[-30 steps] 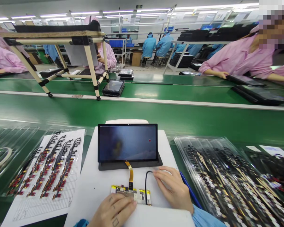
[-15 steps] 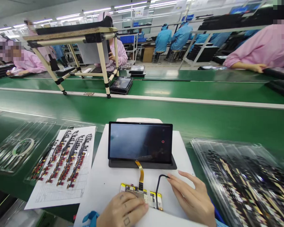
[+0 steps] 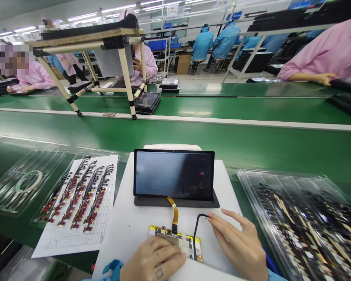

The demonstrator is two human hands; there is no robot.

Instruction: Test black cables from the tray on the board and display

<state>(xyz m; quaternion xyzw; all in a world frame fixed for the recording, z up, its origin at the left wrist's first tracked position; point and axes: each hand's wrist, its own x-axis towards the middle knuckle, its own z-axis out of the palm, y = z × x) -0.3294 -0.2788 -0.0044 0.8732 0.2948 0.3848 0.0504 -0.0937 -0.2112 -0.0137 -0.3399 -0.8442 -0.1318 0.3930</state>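
A small circuit board (image 3: 190, 244) with yellow edging lies on a white work pad (image 3: 117, 218). My left hand (image 3: 156, 257) rests over its lower left part, fingers together and holding it down. An orange flex cable (image 3: 174, 210) runs from the board up to a dark-screened tablet display (image 3: 174, 175), which leans upright on a black base. A thin black cable (image 3: 195, 230) rises from the board's right side and bends right. My right hand (image 3: 240, 244) has the cable's free end at its fingertips, seemingly pinched. A white edge (image 3: 204, 271) hides the board's bottom.
Left, a paper sheet (image 3: 76, 242) bears rows of red-and-black cabled parts beside a clear tray (image 3: 6, 195) with a white ring. Right, a clear tray (image 3: 245, 183) holds many flex strips. A green conveyor (image 3: 222, 136) crosses behind, with a wheeled stand (image 3: 125, 78) and co-workers beyond.
Both hands keep their places on the board and at the black cable. The view has shifted very slightly; a co-worker at the far left has changed position.
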